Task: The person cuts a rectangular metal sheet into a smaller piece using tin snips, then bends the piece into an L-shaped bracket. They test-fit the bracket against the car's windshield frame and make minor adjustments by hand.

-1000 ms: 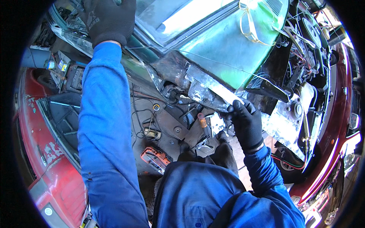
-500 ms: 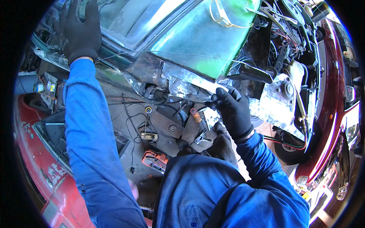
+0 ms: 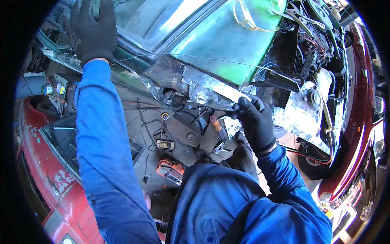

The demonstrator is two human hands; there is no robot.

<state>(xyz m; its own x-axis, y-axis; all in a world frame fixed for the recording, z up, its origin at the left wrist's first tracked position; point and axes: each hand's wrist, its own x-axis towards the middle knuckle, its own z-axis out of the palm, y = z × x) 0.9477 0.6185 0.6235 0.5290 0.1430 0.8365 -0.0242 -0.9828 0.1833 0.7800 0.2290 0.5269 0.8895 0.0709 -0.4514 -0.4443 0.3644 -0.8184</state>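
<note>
My left hand (image 3: 95, 38), in a black glove, rests with its fingers spread on the edge of the green car body by the window opening. My right hand (image 3: 256, 124), gloved in the same way, has its thumb and fingers closed on the right end of a shiny sheet metal panel (image 3: 211, 90). The panel lies along the lower side of the car, below the green fender (image 3: 215, 49). A thin wire (image 3: 195, 55) runs across the fender. Clear safety glasses (image 3: 244, 17) lie on top of it.
An angle grinder (image 3: 215, 123) with an orange part sits on the floor below the panel. Nearby are a power outlet box (image 3: 165, 144), black cables and an orange tool case (image 3: 170, 170). A red car (image 3: 44, 158) stands at left, a dark red one (image 3: 357, 110) at right.
The whole view has shifted slightly, so everything appears a little farther right. Both hands keep their places on the car and the panel.
</note>
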